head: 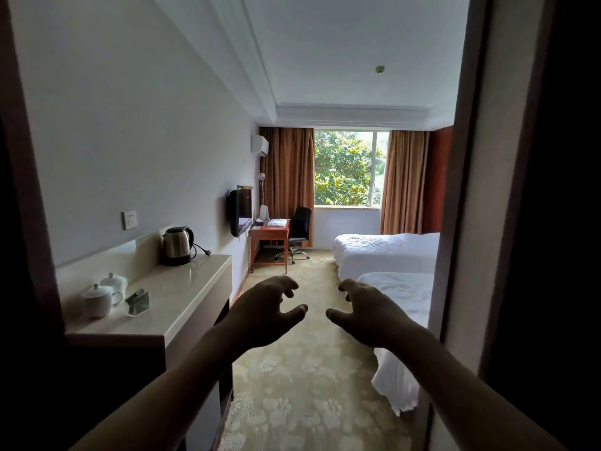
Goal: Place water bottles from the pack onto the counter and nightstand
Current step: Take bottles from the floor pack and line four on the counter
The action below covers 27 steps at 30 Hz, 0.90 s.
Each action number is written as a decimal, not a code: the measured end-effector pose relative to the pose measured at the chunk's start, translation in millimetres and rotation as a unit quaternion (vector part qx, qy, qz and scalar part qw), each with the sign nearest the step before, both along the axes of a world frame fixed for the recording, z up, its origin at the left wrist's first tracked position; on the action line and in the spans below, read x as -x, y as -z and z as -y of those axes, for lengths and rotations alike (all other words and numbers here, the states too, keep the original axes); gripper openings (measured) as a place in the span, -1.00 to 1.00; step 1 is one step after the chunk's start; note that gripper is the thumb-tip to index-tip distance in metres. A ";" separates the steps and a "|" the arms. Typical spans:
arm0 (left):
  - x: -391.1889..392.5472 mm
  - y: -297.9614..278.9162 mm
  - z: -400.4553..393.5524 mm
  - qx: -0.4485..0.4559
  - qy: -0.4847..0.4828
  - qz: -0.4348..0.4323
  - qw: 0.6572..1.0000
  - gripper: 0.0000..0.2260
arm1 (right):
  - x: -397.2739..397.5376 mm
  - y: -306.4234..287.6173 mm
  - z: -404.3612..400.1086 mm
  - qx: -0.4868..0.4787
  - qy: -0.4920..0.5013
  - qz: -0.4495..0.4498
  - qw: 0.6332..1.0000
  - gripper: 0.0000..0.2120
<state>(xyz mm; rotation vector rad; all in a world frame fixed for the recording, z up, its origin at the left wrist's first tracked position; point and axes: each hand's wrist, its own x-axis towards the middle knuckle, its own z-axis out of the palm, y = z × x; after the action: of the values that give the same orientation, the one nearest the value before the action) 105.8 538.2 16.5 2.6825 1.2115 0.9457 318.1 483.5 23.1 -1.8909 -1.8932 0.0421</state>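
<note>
I stand in the entry of a hotel room with both arms stretched forward at chest height. My left hand (265, 309) and my right hand (366, 312) hover side by side in the air, palms down, fingers loosely curled, holding nothing. The cream stone counter (182, 297) runs along the left wall, just left of my left hand. No water bottles, bottle pack or nightstand show in this view.
On the counter stand a steel kettle (176, 246), two lidded white cups (104, 296) and a small green holder (138, 302). Two white beds (387, 255) fill the right side. A wooden desk (270, 237) and black chair (299, 231) sit by the window. Patterned carpet (302, 385) runs between.
</note>
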 end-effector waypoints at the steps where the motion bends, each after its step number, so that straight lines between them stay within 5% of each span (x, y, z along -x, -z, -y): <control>1: -6.3 2.5 -23.3 0.003 -0.001 0.002 1.000 -0.52 | -6.5 4.0 -22.8 0.000 -0.002 -0.002 1.000 -0.36; 27: -180.4 -5.8 -692.0 0.006 -0.040 0.010 0.999 -0.56 | -194.0 3.4 -685.9 -0.006 -0.030 -0.011 0.999 -0.36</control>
<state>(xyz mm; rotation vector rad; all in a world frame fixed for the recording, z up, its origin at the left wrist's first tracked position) 286.2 1230.2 22.2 2.6276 1.3243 0.9681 512.1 1169.4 19.7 -1.8174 -1.9313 0.0707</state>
